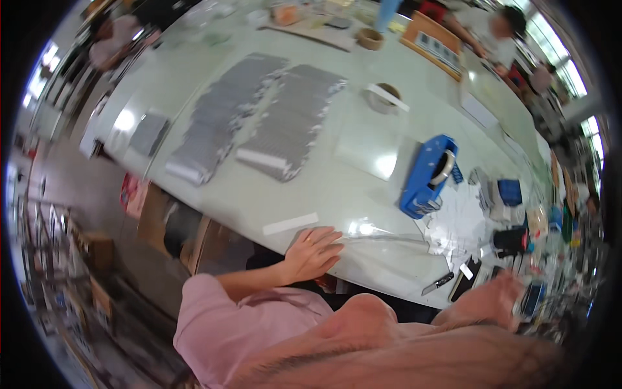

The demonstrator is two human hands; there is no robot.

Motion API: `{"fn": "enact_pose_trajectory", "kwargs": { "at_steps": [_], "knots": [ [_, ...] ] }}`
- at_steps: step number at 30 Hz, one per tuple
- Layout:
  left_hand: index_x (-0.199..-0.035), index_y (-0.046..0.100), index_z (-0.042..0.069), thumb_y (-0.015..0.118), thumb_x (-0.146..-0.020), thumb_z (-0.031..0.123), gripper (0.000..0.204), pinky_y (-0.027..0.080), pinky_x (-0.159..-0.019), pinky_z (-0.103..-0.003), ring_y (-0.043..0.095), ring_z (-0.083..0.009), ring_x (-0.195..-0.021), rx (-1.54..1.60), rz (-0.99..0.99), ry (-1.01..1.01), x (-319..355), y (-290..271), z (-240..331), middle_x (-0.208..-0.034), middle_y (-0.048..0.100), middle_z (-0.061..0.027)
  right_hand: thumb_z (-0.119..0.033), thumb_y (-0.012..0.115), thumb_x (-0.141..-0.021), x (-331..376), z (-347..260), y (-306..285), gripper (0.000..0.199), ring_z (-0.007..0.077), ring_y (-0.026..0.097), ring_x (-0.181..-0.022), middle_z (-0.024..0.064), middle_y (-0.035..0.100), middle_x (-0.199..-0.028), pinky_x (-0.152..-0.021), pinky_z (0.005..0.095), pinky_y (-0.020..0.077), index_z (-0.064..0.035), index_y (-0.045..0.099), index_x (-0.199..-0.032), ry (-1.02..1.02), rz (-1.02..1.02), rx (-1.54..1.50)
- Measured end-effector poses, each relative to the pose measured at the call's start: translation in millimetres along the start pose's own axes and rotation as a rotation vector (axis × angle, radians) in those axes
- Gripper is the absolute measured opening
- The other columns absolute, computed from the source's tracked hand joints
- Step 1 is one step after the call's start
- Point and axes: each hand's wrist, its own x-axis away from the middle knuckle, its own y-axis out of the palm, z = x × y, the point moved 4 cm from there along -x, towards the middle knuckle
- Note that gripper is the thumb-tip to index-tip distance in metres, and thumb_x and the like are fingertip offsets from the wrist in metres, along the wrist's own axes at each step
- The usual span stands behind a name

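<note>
My left hand (pixel 311 256) rests at the near table edge, fingers stretched out and holding nothing. Just beyond it lies a white strip (pixel 291 223). What appears to be my right hand (pixel 495 298) is a blurred shape at lower right, near the black phone-like object (pixel 464 280); its fingers cannot be made out. Two long overlapping rows of grey sheets (pixel 223 107) (pixel 291 120) spread over the left half of the table, each with a white strip at its near end. A blue tape dispenser (pixel 421 181) holding a tape roll (pixel 444 167) stands right of the middle.
A black-handled knife (pixel 438 283) lies by the right front edge. Crumpled clear film (pixel 457 223) and small items crowd the right side. Farther back are a tape roll with a white strip across it (pixel 385 98), a brown roll (pixel 370 39) and a wooden tray (pixel 431 42). Other people sit beyond.
</note>
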Motion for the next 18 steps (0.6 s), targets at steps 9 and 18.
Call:
{"fn": "enact_pose_trajectory", "kwargs": {
  "at_steps": [9, 18],
  "knots": [
    [-0.100, 0.067, 0.012, 0.069, -0.078, 0.020, 0.024, 0.042, -0.090, -0.038, 0.052, -0.0224, -0.116, -0.006, 0.150, 0.078, 4, 0, 4, -0.122, 0.059, -0.0027, -0.015, 0.053, -0.090, 67, -79, 7, 0.023, 0.0239, 0.055, -0.102, 0.0113, 0.061, -0.113, -0.091, 0.0357, 0.0434, -0.0008, 0.060, -0.107, -0.253, -0.253, 0.064],
    [-0.096, 0.065, 0.010, 0.068, -0.080, 0.018, 0.019, 0.042, -0.092, -0.038, 0.049, -0.0212, -0.119, 0.008, 0.226, 0.164, 10, -4, 4, -0.118, 0.058, -0.0038, -0.015, 0.054, -0.090, 108, -136, 1, 0.023, 0.0241, 0.054, -0.106, 0.0104, 0.059, -0.117, -0.091, 0.0351, 0.0438, -0.0035, 0.059, -0.110, -0.516, -0.402, 0.190]
  ]
}}
